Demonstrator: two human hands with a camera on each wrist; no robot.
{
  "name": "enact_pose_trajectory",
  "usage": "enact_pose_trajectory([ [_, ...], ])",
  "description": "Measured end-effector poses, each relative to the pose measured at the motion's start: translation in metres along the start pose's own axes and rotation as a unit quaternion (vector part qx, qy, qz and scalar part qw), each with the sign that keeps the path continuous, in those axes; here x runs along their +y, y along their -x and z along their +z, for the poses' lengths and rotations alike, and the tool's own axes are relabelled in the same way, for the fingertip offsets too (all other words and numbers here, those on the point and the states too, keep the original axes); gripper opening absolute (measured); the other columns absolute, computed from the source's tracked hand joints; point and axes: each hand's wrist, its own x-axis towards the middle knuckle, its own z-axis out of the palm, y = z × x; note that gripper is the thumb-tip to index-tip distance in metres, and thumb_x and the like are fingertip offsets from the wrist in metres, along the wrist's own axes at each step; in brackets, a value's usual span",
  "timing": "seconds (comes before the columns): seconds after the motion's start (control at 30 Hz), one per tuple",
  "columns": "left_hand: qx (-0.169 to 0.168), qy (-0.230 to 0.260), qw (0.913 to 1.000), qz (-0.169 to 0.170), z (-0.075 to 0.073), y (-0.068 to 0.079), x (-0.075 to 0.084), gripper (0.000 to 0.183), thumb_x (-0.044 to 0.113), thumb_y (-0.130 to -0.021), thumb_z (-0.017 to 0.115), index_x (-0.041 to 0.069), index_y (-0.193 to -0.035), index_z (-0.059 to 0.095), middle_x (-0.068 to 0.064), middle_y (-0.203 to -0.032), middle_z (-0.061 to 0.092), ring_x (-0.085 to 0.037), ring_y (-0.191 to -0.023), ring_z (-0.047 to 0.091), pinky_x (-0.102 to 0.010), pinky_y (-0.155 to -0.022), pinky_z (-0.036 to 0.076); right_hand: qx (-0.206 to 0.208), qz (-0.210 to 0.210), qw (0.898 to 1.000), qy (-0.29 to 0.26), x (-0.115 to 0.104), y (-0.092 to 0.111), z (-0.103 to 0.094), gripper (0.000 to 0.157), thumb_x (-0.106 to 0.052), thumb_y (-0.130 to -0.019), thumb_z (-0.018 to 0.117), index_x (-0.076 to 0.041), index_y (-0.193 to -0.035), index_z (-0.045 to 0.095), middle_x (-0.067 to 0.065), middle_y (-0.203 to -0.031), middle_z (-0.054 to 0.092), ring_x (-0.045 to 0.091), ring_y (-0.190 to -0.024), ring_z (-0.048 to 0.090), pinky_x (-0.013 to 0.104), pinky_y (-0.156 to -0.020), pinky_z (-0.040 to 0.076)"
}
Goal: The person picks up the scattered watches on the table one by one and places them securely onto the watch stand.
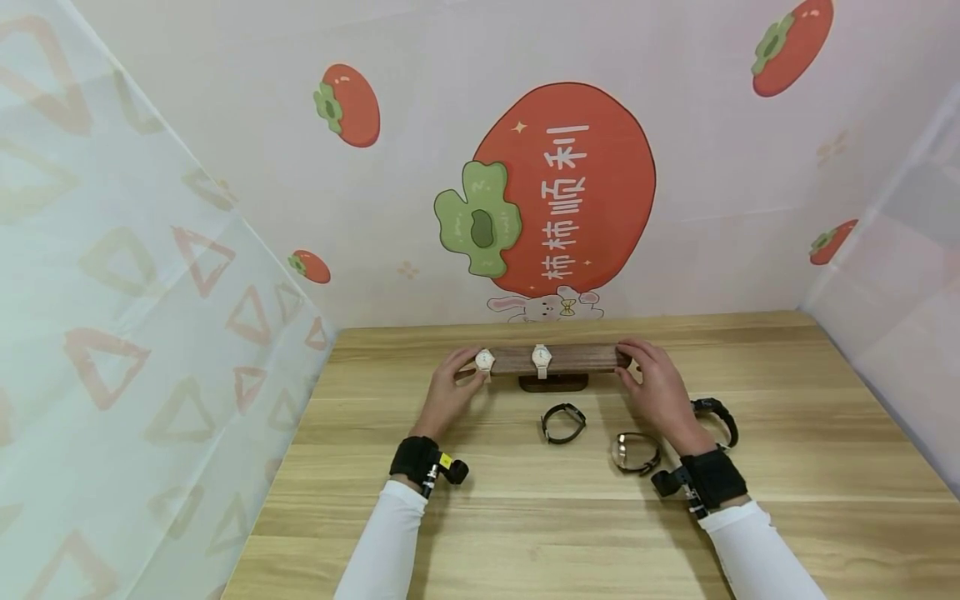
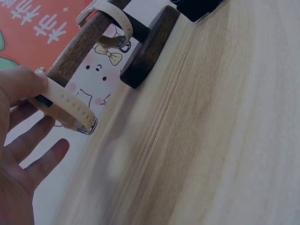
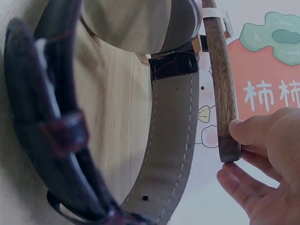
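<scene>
A dark wooden watch stand [image 1: 585, 359] has a long bar on a short base [image 1: 553, 383]. My left hand [image 1: 448, 387] pinches a white watch [image 1: 484, 360] at the bar's left end; its buckled cream strap [image 2: 70, 105] loops round the bar in the left wrist view. Another white watch [image 1: 542, 358] sits near the bar's middle. At the other end, my right hand [image 1: 660, 392] holds the bar's tip, with thumb on the near side and fingers behind and below in the right wrist view.
On the wooden table [image 1: 525, 533] in front of the stand lie a black-banded watch [image 1: 545, 427] and a leather-strapped watch [image 1: 619, 450]. A bulkier black watch [image 1: 727, 421] lies beside my right wrist. The printed wall [image 1: 405, 208] rises behind the table.
</scene>
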Motion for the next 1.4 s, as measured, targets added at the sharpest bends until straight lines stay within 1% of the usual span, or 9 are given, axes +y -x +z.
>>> enact_pose_trajectory([
  [0.13, -0.004, 0.012, 0.9999, -0.002, -0.0006, -0.0009, -0.0027, 0.050, 0.005, -0.100, 0.074, 0.009, -0.149, 0.062, -0.021, -0.154, 0.056, -0.038, -0.139, 0.058, -0.049, -0.114, 0.056, -0.001, 0.002, 1.000, -0.002, -0.0002, -0.0001, -0.0002, 0.041, 0.003, -0.094, 0.078, 0.008, -0.133, 0.067, 0.026, -0.138, 0.064, 0.048, -0.126, 0.060, 0.061, -0.099, 0.056],
  [0.23, -0.009, 0.016, 0.9998, -0.002, -0.0014, -0.0010, -0.0029, 0.050, 0.006, -0.101, 0.074, 0.005, -0.149, 0.061, -0.021, -0.153, 0.057, -0.038, -0.138, 0.059, -0.048, -0.114, 0.055, -0.002, 0.003, 1.000, -0.001, -0.0003, 0.0000, -0.0003, 0.041, 0.003, -0.094, 0.078, 0.008, -0.133, 0.067, 0.026, -0.138, 0.064, 0.048, -0.126, 0.060, 0.062, -0.099, 0.056],
  [0.3, -0.013, 0.012, 0.9998, -0.003, -0.0020, -0.0010, -0.0025, 0.051, 0.008, -0.101, 0.074, 0.004, -0.150, 0.060, -0.019, -0.153, 0.057, -0.037, -0.138, 0.059, -0.046, -0.114, 0.055, -0.003, 0.004, 1.000, -0.001, -0.0004, 0.0000, -0.0004, 0.041, 0.003, -0.094, 0.078, 0.008, -0.133, 0.067, 0.026, -0.138, 0.064, 0.048, -0.126, 0.060, 0.061, -0.098, 0.056],
  [0.6, -0.028, 0.011, 0.9995, -0.007, -0.0036, -0.0020, -0.0035, 0.053, 0.011, -0.102, 0.074, 0.002, -0.151, 0.058, -0.015, -0.154, 0.057, -0.035, -0.139, 0.060, -0.036, -0.115, 0.054, 0.001, 0.000, 1.000, 0.002, 0.0001, 0.0000, 0.0004, 0.041, 0.004, -0.093, 0.078, 0.008, -0.132, 0.068, 0.026, -0.138, 0.065, 0.048, -0.125, 0.060, 0.061, -0.097, 0.056],
  [0.8, -0.034, 0.002, 0.9993, -0.019, -0.0042, -0.0039, -0.0018, 0.054, 0.013, -0.102, 0.074, 0.007, -0.153, 0.058, -0.011, -0.154, 0.057, -0.031, -0.138, 0.061, -0.034, -0.116, 0.053, 0.002, -0.002, 1.000, 0.003, 0.0001, -0.0005, 0.0001, 0.041, 0.004, -0.093, 0.079, 0.008, -0.132, 0.068, 0.026, -0.137, 0.065, 0.048, -0.124, 0.061, 0.061, -0.098, 0.056],
  [0.97, -0.041, 0.001, 0.9990, -0.019, -0.0043, -0.0057, -0.0012, 0.054, 0.013, -0.102, 0.074, 0.007, -0.153, 0.058, -0.012, -0.153, 0.057, -0.032, -0.138, 0.061, -0.035, -0.117, 0.053, 0.001, -0.001, 1.000, 0.002, 0.0006, -0.0005, 0.0000, 0.042, 0.003, -0.093, 0.079, 0.008, -0.133, 0.068, 0.026, -0.137, 0.065, 0.048, -0.124, 0.061, 0.061, -0.097, 0.056],
  [1.17, -0.043, 0.000, 0.9990, -0.012, -0.0038, -0.0059, 0.0003, 0.054, 0.014, -0.101, 0.075, 0.010, -0.152, 0.060, -0.012, -0.153, 0.059, -0.032, -0.138, 0.061, -0.039, -0.117, 0.053, 0.000, -0.001, 1.000, 0.001, 0.0007, -0.0004, -0.0001, 0.041, 0.003, -0.093, 0.078, 0.008, -0.132, 0.068, 0.026, -0.138, 0.065, 0.048, -0.124, 0.060, 0.061, -0.096, 0.056],
  [1.4, -0.041, -0.014, 0.9991, 0.003, -0.0002, -0.0092, 0.0029, 0.053, 0.014, -0.099, 0.077, 0.009, -0.150, 0.063, -0.013, -0.152, 0.061, -0.034, -0.140, 0.059, -0.049, -0.117, 0.053, 0.000, -0.002, 1.000, 0.002, 0.0001, -0.0010, -0.0001, 0.041, 0.004, -0.093, 0.078, 0.008, -0.132, 0.068, 0.026, -0.137, 0.065, 0.048, -0.124, 0.061, 0.061, -0.097, 0.056],
])
